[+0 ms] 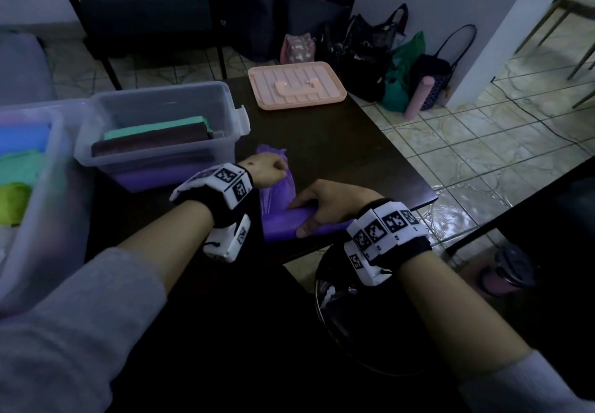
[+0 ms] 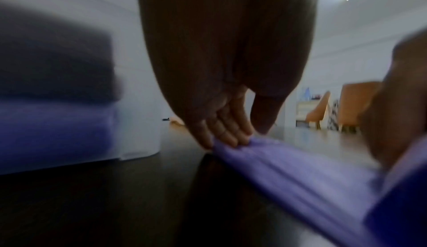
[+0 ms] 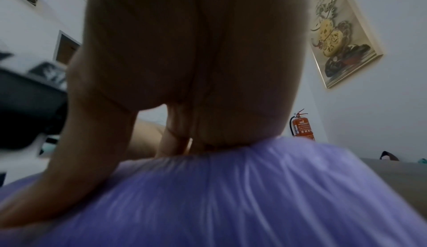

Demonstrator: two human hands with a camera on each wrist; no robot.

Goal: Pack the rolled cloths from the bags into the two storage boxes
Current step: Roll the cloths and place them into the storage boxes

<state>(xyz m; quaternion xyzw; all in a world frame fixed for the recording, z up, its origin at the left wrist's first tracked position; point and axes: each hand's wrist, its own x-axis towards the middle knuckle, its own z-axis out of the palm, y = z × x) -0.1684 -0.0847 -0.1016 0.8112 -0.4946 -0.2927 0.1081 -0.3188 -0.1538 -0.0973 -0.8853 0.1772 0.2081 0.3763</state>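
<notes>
The purple bag (image 1: 279,187) lies on the dark table (image 1: 338,142), near the table's front edge and just right of the nearer clear storage box (image 1: 161,132). Inside its lower end we see a purple rolled cloth (image 1: 283,227). Our left hand (image 1: 265,169) pinches the far, bunched end of the bag with curled fingers; our right hand (image 1: 325,206) is wrapped over the roll, thumb on one side and fingers (image 1: 306,230) on the other.

The box holds a maroon cloth (image 1: 151,142) and a green cloth (image 1: 157,124). A second box (image 1: 35,187) stands at the left edge. Between the bag and the pink tray (image 1: 297,85) the table top is bare, and its right edge is close to our right hand.

The left wrist view shows the fingertips (image 2: 227,137) together on the pulled plastic, which the head view hides. The right wrist view shows the bag stretched smooth under the palm (image 3: 196,68).
</notes>
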